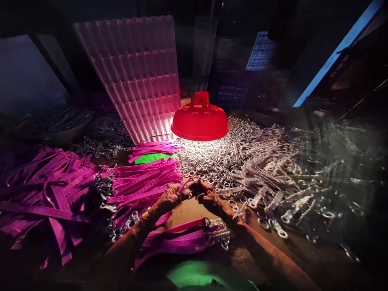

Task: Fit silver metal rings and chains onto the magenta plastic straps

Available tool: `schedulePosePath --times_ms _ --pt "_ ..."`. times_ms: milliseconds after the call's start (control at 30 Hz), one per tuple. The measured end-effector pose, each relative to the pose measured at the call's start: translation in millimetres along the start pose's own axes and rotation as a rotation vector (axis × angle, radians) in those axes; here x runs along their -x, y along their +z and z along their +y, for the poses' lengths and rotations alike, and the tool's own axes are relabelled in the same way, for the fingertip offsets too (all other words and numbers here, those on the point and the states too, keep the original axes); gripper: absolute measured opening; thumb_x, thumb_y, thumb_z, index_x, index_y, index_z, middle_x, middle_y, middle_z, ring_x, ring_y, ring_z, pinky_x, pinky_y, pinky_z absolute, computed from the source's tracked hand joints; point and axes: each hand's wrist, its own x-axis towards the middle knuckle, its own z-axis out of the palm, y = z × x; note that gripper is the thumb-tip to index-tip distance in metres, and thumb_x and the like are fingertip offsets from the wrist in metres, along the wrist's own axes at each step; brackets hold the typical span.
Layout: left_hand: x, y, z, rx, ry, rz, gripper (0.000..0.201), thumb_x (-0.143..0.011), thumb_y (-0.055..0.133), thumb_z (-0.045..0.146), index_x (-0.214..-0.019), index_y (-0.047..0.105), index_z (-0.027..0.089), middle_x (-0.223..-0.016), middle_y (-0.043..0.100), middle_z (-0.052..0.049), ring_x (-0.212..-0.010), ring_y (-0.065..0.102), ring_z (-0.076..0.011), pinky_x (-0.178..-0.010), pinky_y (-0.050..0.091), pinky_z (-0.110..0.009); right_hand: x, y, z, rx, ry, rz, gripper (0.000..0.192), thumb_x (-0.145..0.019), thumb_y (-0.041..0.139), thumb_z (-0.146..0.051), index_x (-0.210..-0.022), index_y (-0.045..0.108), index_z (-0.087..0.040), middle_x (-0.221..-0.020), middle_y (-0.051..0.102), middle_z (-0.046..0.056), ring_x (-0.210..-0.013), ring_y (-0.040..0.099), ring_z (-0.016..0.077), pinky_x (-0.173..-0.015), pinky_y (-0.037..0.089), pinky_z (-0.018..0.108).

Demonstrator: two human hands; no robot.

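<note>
My left hand (pixel 170 197) is closed in a pinch on a magenta strap (pixel 185 184), whose narrow end curls up between my two hands. My right hand (pixel 209 195) meets it fingertip to fingertip, also closed; whatever small piece it grips is hidden by the fingers. Beside my left wrist lies a neat stack of magenta straps (pixel 136 186) with metal clasps along its left end. Under my forearms is a smaller bundle of magenta straps (pixel 178 242), with silvery fittings (pixel 222 233) at its right end.
A red lamp (pixel 200 121) hangs over a heap of metal rings (pixel 203 159). Silvery chain-like pieces (pixel 273 178) spread to the right. More loose magenta straps (pixel 54 194) pile up at the left. A ribbed translucent tray (pixel 142 72) stands tilted behind, near a green perforated sheet (pixel 154 157).
</note>
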Motion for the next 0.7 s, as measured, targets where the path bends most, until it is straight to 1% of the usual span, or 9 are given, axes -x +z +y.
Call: schedulePosePath --times_ms 100,167,233,300,367,467,567,633,700 --pt "-1.5 -3.2 -2.2 -0.013 -0.023 -0.046 0.036 -0.056 0.079 0.041 -0.051 0.053 0.017 -0.046 0.042 0.004 -0.045 0.03 -0.0071 -0.041 0.021 -0.021 -23.6 19.6 13.3 0.112 -0.089 -0.012 0.015 -0.082 0.056 -0.031 -0.079 0.067 -0.021 -0.065 0.057 0.004 -0.061 0.049 0.0153 -0.064 0.042 0.03" --pt "-2.8 -5.4 -7.4 0.004 -0.068 -0.043 0.037 -0.058 0.078 0.044 -0.053 0.052 0.018 -0.044 0.041 0.005 -0.041 0.028 -0.0067 -0.04 0.019 -0.022 -27.0 26.7 22.1 0.214 -0.178 0.01 0.017 -0.085 0.052 -0.028 -0.076 0.065 -0.021 -0.066 0.058 0.004 -0.061 0.049 0.0153 -0.065 0.041 0.03" --pt "-3.3 -8.2 -14.6 0.027 -0.106 -0.056 0.04 -0.061 0.076 0.048 -0.054 0.049 0.019 -0.043 0.038 0.006 -0.04 0.027 -0.0059 -0.04 0.018 -0.023 -23.1 28.5 25.5 0.261 -0.22 0.069 0.019 -0.088 0.049 -0.028 -0.079 0.066 -0.022 -0.07 0.06 0.006 -0.063 0.052 0.0171 -0.065 0.043 0.03" --pt "-3.3 -10.9 -22.4 0.068 -0.122 -0.024 0.042 -0.065 0.073 0.05 -0.054 0.046 0.019 -0.043 0.036 0.006 -0.04 0.026 -0.0054 -0.042 0.018 -0.023 -19.1 25.2 21.7 0.251 -0.229 0.137 0.021 -0.091 0.047 -0.029 -0.088 0.067 -0.023 -0.078 0.064 0.008 -0.07 0.057 0.0196 -0.068 0.046 0.032" --pt "-3.2 -12.0 -29.1 0.146 -0.138 0.07 0.047 -0.065 0.073 0.051 -0.052 0.041 0.019 -0.044 0.034 0.007 -0.041 0.026 -0.0048 -0.043 0.021 -0.023 -23.4 16.3 13.4 0.22 -0.235 0.181 0.024 -0.093 0.044 -0.029 -0.1 0.066 -0.024 -0.09 0.066 0.01 -0.078 0.06 0.021 -0.072 0.049 0.034" --pt "-3.4 -8.7 -33.5 0.257 -0.112 0.179 0.049 -0.062 0.075 0.05 -0.053 0.039 0.019 -0.046 0.035 0.008 -0.041 0.027 -0.0035 -0.045 0.023 -0.022 -51.7 -6.1 4.4 0.215 -0.229 0.219 0.024 -0.092 0.047 -0.03 -0.105 0.066 -0.025 -0.099 0.064 0.01 -0.087 0.06 0.0223 -0.078 0.05 0.037" --pt "-4.1 -1.3 -32.2 0.235 -0.053 0.205 0.042 -0.062 0.077 0.048 -0.062 0.05 0.017 -0.051 0.04 0.007 -0.043 0.029 -0.0037 -0.044 0.021 -0.022 -86.7 -26.0 7.3 0.257 -0.212 0.251 0.021 -0.084 0.057 -0.033 -0.098 0.068 -0.022 -0.105 0.058 0.012 -0.099 0.056 0.0263 -0.085 0.048 0.042" --pt "-4.6 3.2 -31.0 0.25 -0.035 0.265 0.041 -0.061 0.077 0.05 -0.069 0.056 0.016 -0.055 0.043 0.006 -0.044 0.029 -0.0038 -0.043 0.021 -0.022 -94.7 -27.5 12.4 0.23 -0.163 0.265 0.025 -0.083 0.057 -0.034 -0.101 0.066 -0.019 -0.106 0.056 0.012 -0.101 0.054 0.0266 -0.086 0.048 0.043" --pt "-5.0 6.2 -30.4 0.274 -0.008 0.329 0.043 -0.06 0.077 0.053 -0.074 0.058 0.017 -0.061 0.049 0.003 -0.048 0.034 -0.0051 -0.045 0.025 -0.022 -84.6 -16.4 16.6 0.115 -0.046 0.185 0.03 -0.086 0.052 -0.039 -0.106 0.063 -0.019 -0.097 0.059 0.01 -0.09 0.057 0.0233 -0.075 0.051 0.037"
